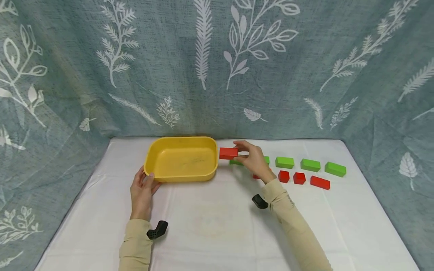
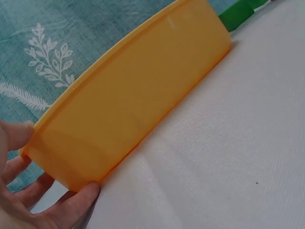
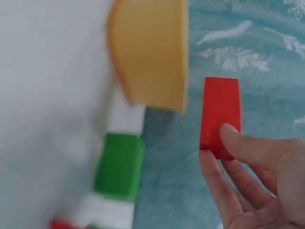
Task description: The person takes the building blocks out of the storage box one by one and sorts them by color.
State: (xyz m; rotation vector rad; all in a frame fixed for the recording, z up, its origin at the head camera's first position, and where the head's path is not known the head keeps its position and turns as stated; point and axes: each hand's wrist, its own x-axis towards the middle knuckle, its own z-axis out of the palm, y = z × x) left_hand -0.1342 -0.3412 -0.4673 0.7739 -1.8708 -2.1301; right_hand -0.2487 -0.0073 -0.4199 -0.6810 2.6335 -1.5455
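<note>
A yellow plastic tray (image 1: 181, 179) stands on the white cloth, its inside showing nothing in it. My left hand (image 1: 141, 194) holds its near left corner, thumb at the rim and fingers against the outer wall, as the left wrist view (image 2: 43, 191) also shows. Between thumb and fingertips, my right hand (image 1: 252, 160) pinches one end of a red block (image 1: 228, 153). That block is raised above the table, just right of the tray's right wall. In the right wrist view the red block (image 3: 220, 112) points away from the palm.
Several green blocks (image 1: 285, 162) form a row right of the tray. Nearer to me runs a row of red blocks (image 1: 320, 183), one partly hidden by my right wrist. A patterned blue-green curtain (image 1: 217, 75) hangs along the table's far edge.
</note>
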